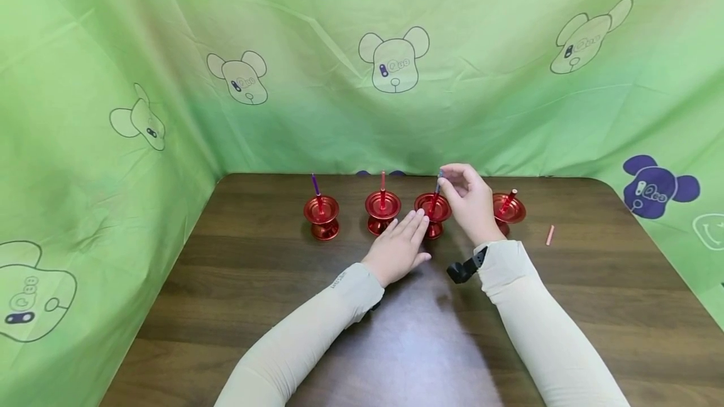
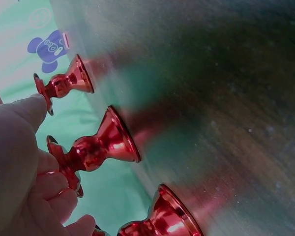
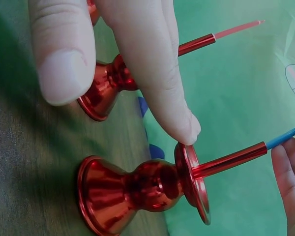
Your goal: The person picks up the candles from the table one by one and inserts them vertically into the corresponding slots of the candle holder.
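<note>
My right hand (image 1: 469, 203) pinches a thin blue candle (image 1: 438, 182) between thumb and fingertips. The candle's lower end sits in the upright tube of the third shiny red candle holder from the left (image 3: 157, 184). Straight fingers of my left hand (image 1: 398, 247) touch the rim of that holder's dish in the right wrist view. To the left, a red holder (image 1: 383, 205) bears a pink candle (image 1: 383, 179), and the leftmost holder (image 1: 321, 210) bears a purple candle (image 1: 315, 184). The rightmost holder (image 1: 517, 212), partly behind my right hand, has a pale tip on its tube.
A short pink candle (image 1: 550, 235) lies on the wooden table (image 1: 271, 294), right of the holders. Green cloth (image 1: 317, 112) with bear-head drawings hangs behind the table and along its left side. The holders stand in a row near the far edge.
</note>
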A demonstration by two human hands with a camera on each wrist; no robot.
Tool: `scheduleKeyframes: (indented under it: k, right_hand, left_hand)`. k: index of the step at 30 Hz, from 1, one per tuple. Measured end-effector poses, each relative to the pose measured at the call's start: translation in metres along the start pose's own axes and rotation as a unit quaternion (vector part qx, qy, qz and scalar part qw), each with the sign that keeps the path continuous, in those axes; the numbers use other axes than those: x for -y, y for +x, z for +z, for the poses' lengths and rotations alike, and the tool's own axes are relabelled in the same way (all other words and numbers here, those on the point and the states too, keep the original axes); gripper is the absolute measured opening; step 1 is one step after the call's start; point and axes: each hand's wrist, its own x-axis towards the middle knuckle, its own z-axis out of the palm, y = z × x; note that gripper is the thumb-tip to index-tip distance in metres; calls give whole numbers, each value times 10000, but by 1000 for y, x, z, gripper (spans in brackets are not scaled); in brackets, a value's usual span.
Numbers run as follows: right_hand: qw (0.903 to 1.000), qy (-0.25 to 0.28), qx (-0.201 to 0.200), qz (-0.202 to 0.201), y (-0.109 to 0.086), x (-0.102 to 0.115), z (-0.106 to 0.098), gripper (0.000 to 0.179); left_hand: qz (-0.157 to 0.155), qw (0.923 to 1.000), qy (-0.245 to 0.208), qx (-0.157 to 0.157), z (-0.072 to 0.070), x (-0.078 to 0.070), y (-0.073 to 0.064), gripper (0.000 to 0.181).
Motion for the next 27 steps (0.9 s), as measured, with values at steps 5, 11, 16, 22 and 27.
scheduleKeyframes:
  k: [5, 11, 16, 22, 27]
  right_hand:
    - [10000, -52, -59, 8, 3, -12, -1, 25]
    - [9998, 71, -170, -23, 2, -10, -3, 23]
    - [9994, 39, -356, -27, -1, -10, -9, 21]
    - [9984, 24, -563, 67, -7, -7, -17, 21]
    - [9966, 111, -812, -27, -14, -2, -27, 19]
  left_hand:
    - [11, 10000, -8, -44, 1, 0, 0, 73]
    - [17, 10000, 9, -51, 1, 0, 0, 73]
    - [23, 10000, -24, 22, -2, -1, -1, 73]
    - [10, 10000, -54, 10, -2, -1, -2, 73]
    - [68, 9999, -6, -112, 2, 2, -1, 72]
